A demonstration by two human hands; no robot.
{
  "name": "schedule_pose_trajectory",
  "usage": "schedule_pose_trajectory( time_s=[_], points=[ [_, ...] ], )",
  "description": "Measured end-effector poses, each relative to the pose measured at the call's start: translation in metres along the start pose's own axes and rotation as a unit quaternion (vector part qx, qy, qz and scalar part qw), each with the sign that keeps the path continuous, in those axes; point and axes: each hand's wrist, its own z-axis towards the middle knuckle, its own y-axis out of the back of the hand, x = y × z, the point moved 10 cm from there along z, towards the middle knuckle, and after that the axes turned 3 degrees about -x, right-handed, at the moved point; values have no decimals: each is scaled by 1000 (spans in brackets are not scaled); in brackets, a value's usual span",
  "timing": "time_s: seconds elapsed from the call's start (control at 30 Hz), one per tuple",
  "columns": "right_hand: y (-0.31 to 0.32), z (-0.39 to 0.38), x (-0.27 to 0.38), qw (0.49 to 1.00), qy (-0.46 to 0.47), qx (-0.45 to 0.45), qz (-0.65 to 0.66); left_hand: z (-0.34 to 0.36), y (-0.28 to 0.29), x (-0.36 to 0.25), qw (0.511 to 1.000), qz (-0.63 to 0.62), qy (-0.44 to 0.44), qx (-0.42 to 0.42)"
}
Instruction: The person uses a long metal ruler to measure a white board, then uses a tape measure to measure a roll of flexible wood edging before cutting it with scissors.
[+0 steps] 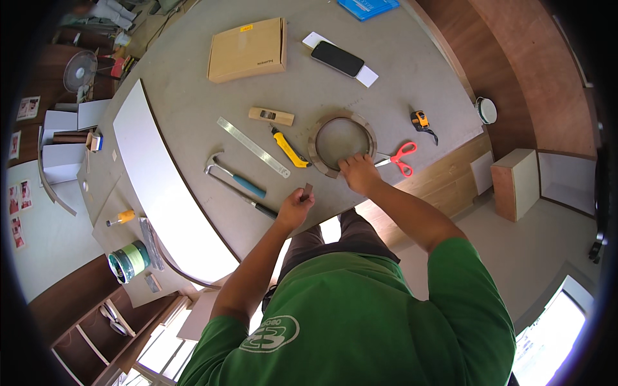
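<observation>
A brown ring that looks like a coil of edge banding (313, 143) lies on the grey tabletop (187, 122) in front of me. My right hand (359, 174) is at its near edge, with its fingers closed on the rim. To the left, my left hand (296, 208) pinches a short brown strip (308, 190) that sticks up past the fingertips. Scissors with red handles (405, 154) lie just right of my right hand, their blades partly behind my wrist. A yellow utility knife (290, 149) rests between the ring and a steel ruler (254, 147).
Left of my left hand lie a hammer (239, 183) and a long white panel (164, 180). Farther back are a wooden hand plane (271, 116), a cardboard box (247, 51) and a phone (337, 59). A tape measure (420, 120) sits near the right edge.
</observation>
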Motion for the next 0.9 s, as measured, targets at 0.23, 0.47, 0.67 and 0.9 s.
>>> schedule_pose_trajectory(
  time_s=[0.23,0.47,0.67,0.9],
  points=[
    [-5,2,-6,996,-15,41,72,1,-2,1,1000,1,-13,5],
    [-13,3,-1,997,5,75,-5,0,-4,-6,998,-5,-68,3],
    [-1,-11,8,1000,9,-4,6,-3,-3,-10,997,32,-70,-12],
    [-22,-3,8,995,43,88,24,-3,3,-5,997,68,-30,-23]
  ],
)
